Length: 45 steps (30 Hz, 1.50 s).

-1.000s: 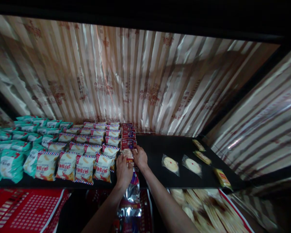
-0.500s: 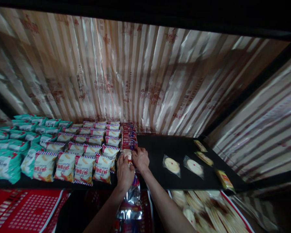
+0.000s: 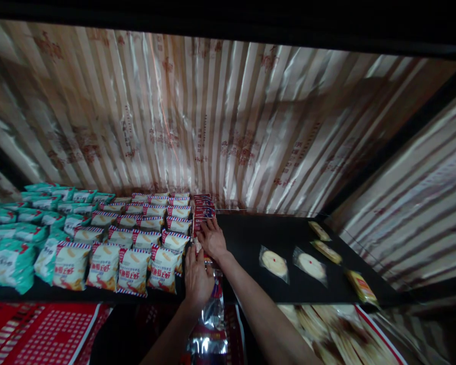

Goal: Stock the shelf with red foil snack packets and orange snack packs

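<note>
On the black shelf, a column of dark red and purple snack packets (image 3: 204,203) runs toward the back. My right hand (image 3: 213,239) lies over the nearer packets, fingers stretched out flat. Just in front and to the left, my left hand (image 3: 198,278) rests with its fingers extended along the column's left side. A shiny silver-and-purple strip of packaging (image 3: 212,324) hangs below the shelf edge beneath my left wrist; how it joins the packets is hidden by my hands. Close on the left stand rows of white chip bags (image 3: 161,268) with red and blue striped tops.
Teal bags (image 3: 15,266) fill the shelf's left end. To the right lie two round flat items in clear wrappers (image 3: 274,261) and several yellow packs (image 3: 360,288). Below are a red basket (image 3: 57,329) and a container of pale packaged food (image 3: 342,329). Striped plastic sheeting (image 3: 231,116) backs the shelf.
My right hand has moved slightly up and left, and its fingers have spread over the packets. My left hand has moved a little lower. The view has shifted slightly.
</note>
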Each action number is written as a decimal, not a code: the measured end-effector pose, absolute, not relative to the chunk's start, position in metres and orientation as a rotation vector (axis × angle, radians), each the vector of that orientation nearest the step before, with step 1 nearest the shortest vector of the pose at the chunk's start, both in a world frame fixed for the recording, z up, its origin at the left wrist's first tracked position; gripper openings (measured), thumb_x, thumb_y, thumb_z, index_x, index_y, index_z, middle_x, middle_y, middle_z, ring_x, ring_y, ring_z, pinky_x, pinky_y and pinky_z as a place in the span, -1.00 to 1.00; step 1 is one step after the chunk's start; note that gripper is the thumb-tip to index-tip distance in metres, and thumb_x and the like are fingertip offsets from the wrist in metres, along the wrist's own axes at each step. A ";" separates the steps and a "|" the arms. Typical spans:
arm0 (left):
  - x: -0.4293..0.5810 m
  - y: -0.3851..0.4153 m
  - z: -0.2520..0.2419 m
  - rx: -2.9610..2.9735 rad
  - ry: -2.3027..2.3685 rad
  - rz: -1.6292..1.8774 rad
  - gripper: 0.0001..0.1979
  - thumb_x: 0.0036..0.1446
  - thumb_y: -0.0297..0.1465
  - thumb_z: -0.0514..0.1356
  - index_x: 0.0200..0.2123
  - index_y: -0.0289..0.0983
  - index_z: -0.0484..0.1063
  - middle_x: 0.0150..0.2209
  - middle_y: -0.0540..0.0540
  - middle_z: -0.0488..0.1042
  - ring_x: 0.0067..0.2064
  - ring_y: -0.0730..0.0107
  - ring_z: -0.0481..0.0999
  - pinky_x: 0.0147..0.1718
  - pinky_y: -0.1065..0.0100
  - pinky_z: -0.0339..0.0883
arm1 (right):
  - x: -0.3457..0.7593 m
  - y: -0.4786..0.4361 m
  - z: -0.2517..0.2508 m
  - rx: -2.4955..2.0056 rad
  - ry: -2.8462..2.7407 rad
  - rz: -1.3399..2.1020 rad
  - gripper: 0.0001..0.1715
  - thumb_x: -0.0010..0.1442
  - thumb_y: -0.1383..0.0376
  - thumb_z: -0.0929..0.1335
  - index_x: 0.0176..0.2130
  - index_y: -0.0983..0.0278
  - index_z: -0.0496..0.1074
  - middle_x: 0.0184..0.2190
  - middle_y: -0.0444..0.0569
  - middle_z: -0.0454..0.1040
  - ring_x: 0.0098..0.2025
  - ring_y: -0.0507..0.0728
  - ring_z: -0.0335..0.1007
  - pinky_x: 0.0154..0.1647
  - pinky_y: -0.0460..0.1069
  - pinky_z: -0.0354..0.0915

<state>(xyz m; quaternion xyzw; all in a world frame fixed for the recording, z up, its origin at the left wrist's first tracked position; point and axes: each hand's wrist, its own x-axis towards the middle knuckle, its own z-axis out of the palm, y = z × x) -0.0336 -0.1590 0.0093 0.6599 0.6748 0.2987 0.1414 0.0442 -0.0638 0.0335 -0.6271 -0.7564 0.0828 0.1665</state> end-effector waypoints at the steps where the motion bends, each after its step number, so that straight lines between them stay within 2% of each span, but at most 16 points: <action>1: -0.034 -0.159 0.009 1.905 1.953 0.851 -0.50 0.05 -0.51 0.03 0.10 -0.46 0.32 0.20 -0.35 0.24 0.25 0.01 0.15 0.20 0.07 0.09 | 0.045 -0.062 0.032 -1.788 -2.170 0.244 -0.45 0.26 0.13 0.20 0.16 0.29 0.28 0.28 0.12 0.09 0.35 0.26 -0.21 0.24 0.17 -0.05; 5: -0.033 -0.165 0.008 1.958 1.941 0.920 -0.51 0.05 -0.53 0.02 0.09 -0.44 0.33 0.20 -0.32 0.24 0.28 0.01 0.09 0.22 0.05 0.07 | 0.048 -0.058 0.027 -1.804 -2.205 0.272 -0.42 0.26 0.11 0.18 0.21 0.24 0.21 0.31 0.12 0.03 0.35 0.27 -0.23 0.24 0.18 -0.08; 10: -0.028 -0.191 0.003 2.259 1.765 1.143 -0.53 0.10 -0.54 -0.01 0.09 -0.33 0.32 0.23 -0.25 0.21 0.32 0.06 -0.02 0.19 -0.04 0.10 | 0.046 -0.056 0.021 -1.840 -2.194 0.290 -0.42 0.27 0.11 0.17 0.24 0.19 0.17 0.33 0.07 -0.03 0.37 0.27 -0.29 0.25 0.19 -0.10; 15: -0.026 -0.205 0.001 2.322 1.780 1.059 -0.48 0.09 -0.47 0.05 0.15 -0.37 0.24 0.23 -0.29 0.20 0.31 -0.03 0.00 0.17 -0.11 0.12 | 0.045 -0.055 0.020 -1.845 -2.186 0.312 -0.40 0.28 0.07 0.14 0.24 0.17 0.16 0.33 0.07 -0.04 0.36 0.30 -0.30 0.25 0.20 -0.12; 21: -0.027 -0.199 -0.005 2.282 1.805 0.981 -0.52 0.06 -0.42 0.09 0.09 -0.38 0.33 0.19 -0.31 0.27 0.26 -0.06 0.12 0.16 -0.12 0.12 | 0.046 -0.053 0.019 -1.858 -2.151 0.304 -0.41 0.25 0.09 0.19 0.22 0.18 0.20 0.32 0.07 0.02 0.35 0.29 -0.22 0.23 0.19 -0.08; 27: -0.027 -0.199 -0.009 2.307 1.818 0.987 -0.54 0.10 -0.39 0.08 0.08 -0.40 0.34 0.18 -0.34 0.28 0.25 -0.07 0.15 0.17 -0.10 0.12 | 0.045 -0.054 0.023 -1.856 -2.095 0.306 -0.43 0.23 0.08 0.22 0.17 0.21 0.28 0.31 0.13 0.03 0.35 0.30 -0.24 0.24 0.19 -0.08; 37: -0.022 -0.206 -0.001 2.310 1.825 0.943 -0.53 0.09 -0.40 0.06 0.09 -0.39 0.34 0.18 -0.32 0.28 0.25 -0.03 0.16 0.17 -0.08 0.12 | 0.058 -0.076 0.027 -1.695 -1.978 0.160 -0.58 0.25 0.26 0.21 0.03 0.30 0.43 0.21 0.11 0.22 0.29 0.21 -0.01 0.26 0.12 0.00; 41: -0.017 -0.220 0.010 2.323 1.760 0.900 -0.53 0.09 -0.42 0.05 0.09 -0.41 0.35 0.21 -0.32 0.24 0.27 -0.03 0.11 0.19 -0.04 0.11 | 0.067 -0.097 0.023 -1.689 -1.869 0.160 -0.57 0.24 0.28 0.19 0.01 0.34 0.43 0.17 0.15 0.27 0.25 0.21 0.07 0.24 0.11 0.05; 45: -0.009 -0.242 0.012 2.359 1.675 0.906 -0.57 0.11 -0.44 0.02 0.05 -0.41 0.39 0.18 -0.29 0.29 0.25 0.02 0.18 0.17 0.03 0.18 | 0.079 -0.122 0.015 -1.678 -1.705 0.191 -0.53 0.24 0.26 0.15 -0.03 0.44 0.45 0.12 0.23 0.31 0.22 0.21 0.12 0.24 0.09 0.06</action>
